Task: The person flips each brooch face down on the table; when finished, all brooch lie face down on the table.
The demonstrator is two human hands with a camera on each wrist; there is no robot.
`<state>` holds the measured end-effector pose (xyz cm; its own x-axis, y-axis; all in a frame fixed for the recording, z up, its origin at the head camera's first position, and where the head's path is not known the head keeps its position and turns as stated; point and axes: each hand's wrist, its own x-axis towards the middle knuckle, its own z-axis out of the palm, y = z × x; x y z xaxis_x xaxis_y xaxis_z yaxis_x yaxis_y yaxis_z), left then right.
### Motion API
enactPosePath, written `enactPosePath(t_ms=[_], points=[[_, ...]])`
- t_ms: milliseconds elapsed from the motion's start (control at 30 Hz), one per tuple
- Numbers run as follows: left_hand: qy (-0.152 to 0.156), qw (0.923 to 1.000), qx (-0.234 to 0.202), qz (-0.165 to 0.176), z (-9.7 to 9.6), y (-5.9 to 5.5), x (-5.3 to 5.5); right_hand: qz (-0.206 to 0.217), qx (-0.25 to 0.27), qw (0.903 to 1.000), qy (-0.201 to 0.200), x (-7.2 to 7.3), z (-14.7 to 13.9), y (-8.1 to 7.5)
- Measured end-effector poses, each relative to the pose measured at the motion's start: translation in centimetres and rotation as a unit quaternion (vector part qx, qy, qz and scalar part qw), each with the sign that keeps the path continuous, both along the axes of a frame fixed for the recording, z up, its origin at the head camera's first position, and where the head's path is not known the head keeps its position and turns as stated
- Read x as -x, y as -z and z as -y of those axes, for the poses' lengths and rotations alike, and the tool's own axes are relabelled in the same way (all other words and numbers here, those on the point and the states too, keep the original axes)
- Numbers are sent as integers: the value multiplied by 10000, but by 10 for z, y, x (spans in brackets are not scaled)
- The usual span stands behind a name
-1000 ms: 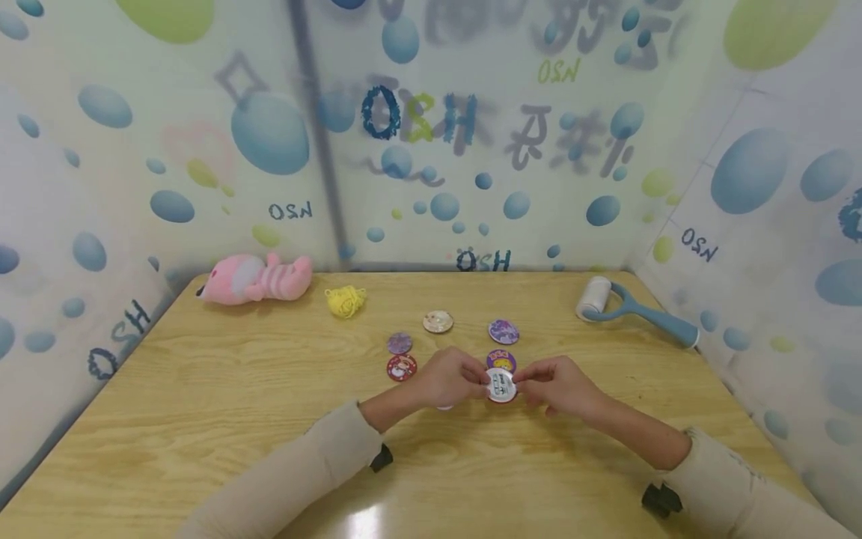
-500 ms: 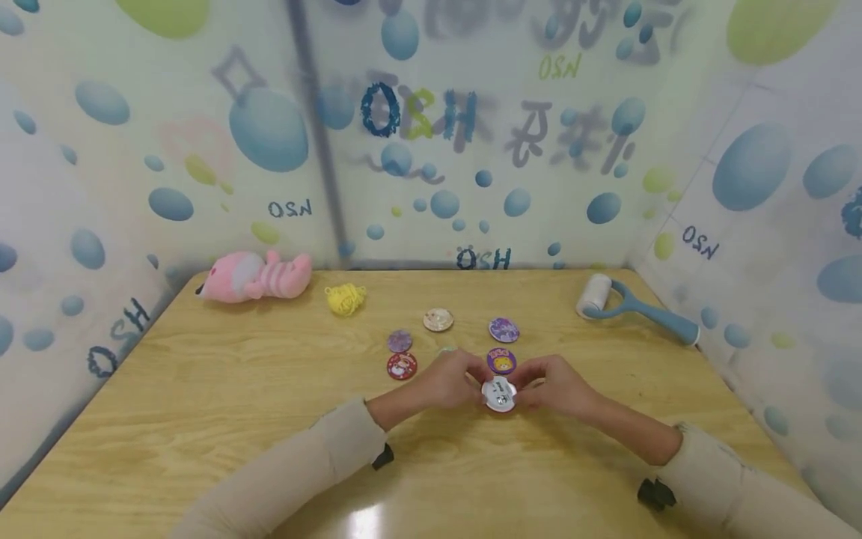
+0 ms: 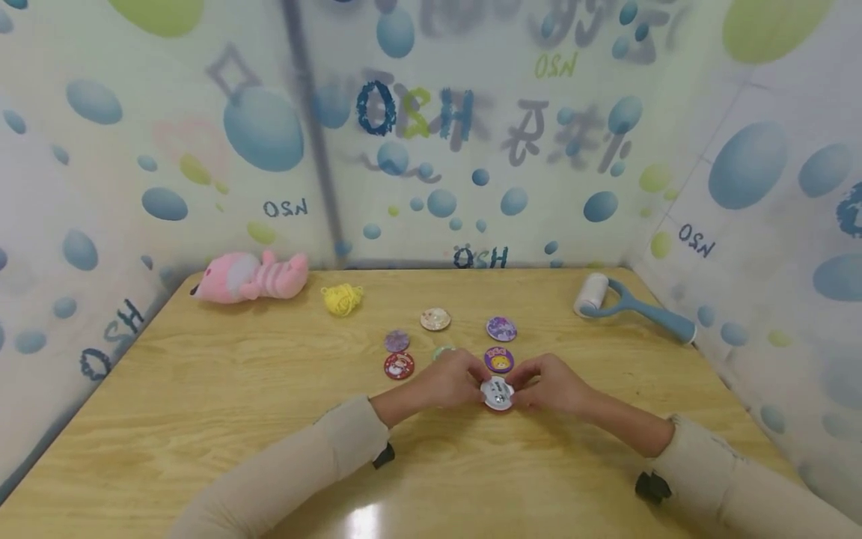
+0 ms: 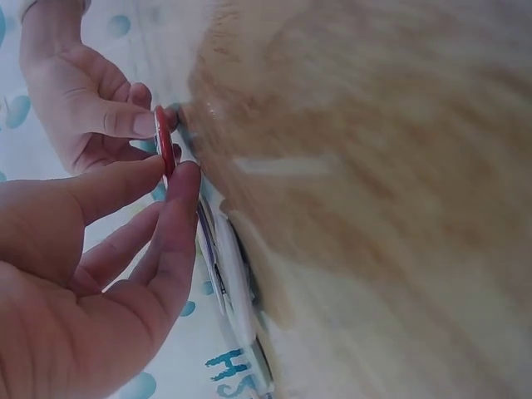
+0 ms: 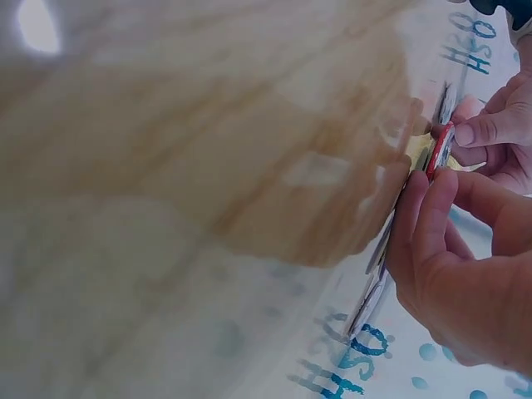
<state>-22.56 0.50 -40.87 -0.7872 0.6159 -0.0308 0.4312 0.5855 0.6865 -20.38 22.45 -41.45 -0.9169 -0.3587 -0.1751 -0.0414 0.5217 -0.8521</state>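
Observation:
Both hands hold one round button badge [image 3: 497, 393] between them, its pale printed back facing up. A red rim shows on the badge in the left wrist view [image 4: 165, 141]. My left hand [image 3: 453, 380] pinches its left edge between thumb and fingers; my right hand [image 3: 554, 385] pinches the right edge. Just beyond it lies a purple badge with a yellow bear [image 3: 499, 359]. Left of the left hand is a red badge with a white figure [image 3: 399, 365]. A greenish badge [image 3: 444, 350] peeks out behind the left hand, mostly hidden.
Farther back on the wooden table [image 3: 236, 404] lie a cream badge [image 3: 435, 319], a violet badge [image 3: 501, 329] and a dull purple one [image 3: 396, 341]. Along the back are a pink plush toy [image 3: 252, 278], yellow yarn [image 3: 342, 299] and a blue-handled lint roller [image 3: 636, 307].
The held badge has come slightly nearer the body and tipped, uncovering more of the bear badge. The greenish badge has come into view behind the left hand. Both hands keep their pinch.

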Motion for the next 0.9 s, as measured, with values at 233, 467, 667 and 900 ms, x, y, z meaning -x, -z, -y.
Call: enactPosePath(t_ms=[233,467,667,900], points=[[111,9996,91,-236,-1,0,-2,52,-18,10000,-13,-1,2,1],[112,9992,237,-291,-3,2,1,55,-225,9997,128,-2,5,-2],[198,9984,330,-414,-4,4,2,30,-495,9987,149,0,7,-1],[289,9973,346,-584,-4,3,2,-7,-627,9980,78,0,7,-2]])
